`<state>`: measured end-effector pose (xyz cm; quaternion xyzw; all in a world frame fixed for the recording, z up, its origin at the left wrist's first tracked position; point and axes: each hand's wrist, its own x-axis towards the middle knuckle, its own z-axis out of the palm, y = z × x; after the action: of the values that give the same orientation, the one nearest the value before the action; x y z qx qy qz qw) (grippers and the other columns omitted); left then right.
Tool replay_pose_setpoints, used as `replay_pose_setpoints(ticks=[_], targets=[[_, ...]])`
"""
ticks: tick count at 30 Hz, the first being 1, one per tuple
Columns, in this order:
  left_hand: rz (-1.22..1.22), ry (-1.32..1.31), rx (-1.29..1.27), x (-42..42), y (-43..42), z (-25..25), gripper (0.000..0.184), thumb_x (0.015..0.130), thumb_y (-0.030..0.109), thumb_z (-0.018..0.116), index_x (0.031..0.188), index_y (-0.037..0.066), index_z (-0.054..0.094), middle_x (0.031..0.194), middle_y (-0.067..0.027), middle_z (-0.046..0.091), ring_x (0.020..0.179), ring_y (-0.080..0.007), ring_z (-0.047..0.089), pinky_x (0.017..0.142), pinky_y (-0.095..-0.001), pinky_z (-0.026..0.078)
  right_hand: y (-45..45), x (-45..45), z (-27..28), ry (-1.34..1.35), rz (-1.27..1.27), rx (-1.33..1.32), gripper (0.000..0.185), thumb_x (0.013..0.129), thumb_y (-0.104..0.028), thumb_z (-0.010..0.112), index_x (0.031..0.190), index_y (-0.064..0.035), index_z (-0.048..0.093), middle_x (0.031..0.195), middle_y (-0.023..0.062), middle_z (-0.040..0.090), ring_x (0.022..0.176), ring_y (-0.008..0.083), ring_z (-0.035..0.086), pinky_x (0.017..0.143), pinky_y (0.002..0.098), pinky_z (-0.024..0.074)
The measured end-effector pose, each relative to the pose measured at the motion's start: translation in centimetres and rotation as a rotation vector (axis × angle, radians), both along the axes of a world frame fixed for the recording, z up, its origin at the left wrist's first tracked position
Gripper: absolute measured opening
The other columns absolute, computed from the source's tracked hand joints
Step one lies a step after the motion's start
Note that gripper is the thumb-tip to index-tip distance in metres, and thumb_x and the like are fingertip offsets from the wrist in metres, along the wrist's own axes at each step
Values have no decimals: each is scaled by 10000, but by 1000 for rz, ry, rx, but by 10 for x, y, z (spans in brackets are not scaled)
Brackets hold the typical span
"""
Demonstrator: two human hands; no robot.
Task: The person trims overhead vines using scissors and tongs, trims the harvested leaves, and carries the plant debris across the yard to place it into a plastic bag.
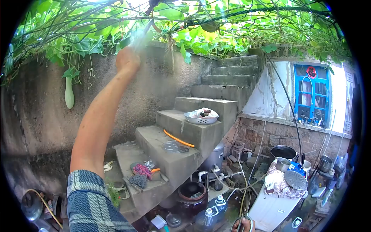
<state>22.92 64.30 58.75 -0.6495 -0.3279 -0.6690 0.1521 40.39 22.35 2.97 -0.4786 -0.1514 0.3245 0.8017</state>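
Note:
My left hand (128, 60) is raised toward the vines (92, 34), its fingers closed around something pale and smeared by motion, too blurred to name. A checked sleeve (91, 201) covers the lower part of that arm. Low at the bottom edge, my right hand (244, 225) is closed around the handles of scissors (239, 223), partly cut off by the frame. A long pale green gourd (69, 92) hangs from the vines to the left of my left hand, not touching it.
Concrete steps (185, 127) rise to the right, bearing a metal colander (201, 119), an orange tube (178, 138) and pink netting (142, 170). Water jugs (205, 219) and a dark jar (192, 195) stand below. A white slab (272, 207) with pans lies right.

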Motion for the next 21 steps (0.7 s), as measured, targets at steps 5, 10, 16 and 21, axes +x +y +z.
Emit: replay_pose_setpoints(ticks=[5,10,16,21], targets=[[-11,3,-93,1,-16,-5,231,847,159,582,1042,70,668,1015,-215,659,1000,-384,623,848,-465,500,0,4,-10,-42,-60,-11,318,867,-421,597,842,-110,532,642,59,534,468,192,496,389,294,400],[16,15,-72,-2,-11,-4,289,866,281,620,1013,32,622,990,-217,658,969,-391,625,828,-477,493,2,-2,-7,-25,-22,-14,266,875,-389,594,896,-128,543,653,52,539,496,184,514,402,286,406],[-26,-7,-3,-6,-21,4,370,883,344,627,1007,-2,588,992,-231,655,968,-395,627,822,-482,495,9,-7,-2,19,-46,-39,239,892,-354,580,919,-121,533,649,46,528,489,178,511,403,285,404],[-63,-10,-87,-13,-47,24,434,879,371,630,1079,-11,576,1040,-225,652,1003,-378,626,840,-474,499,8,-15,4,-9,-14,-18,232,908,-329,552,921,-99,528,660,54,531,500,175,516,416,282,412]])
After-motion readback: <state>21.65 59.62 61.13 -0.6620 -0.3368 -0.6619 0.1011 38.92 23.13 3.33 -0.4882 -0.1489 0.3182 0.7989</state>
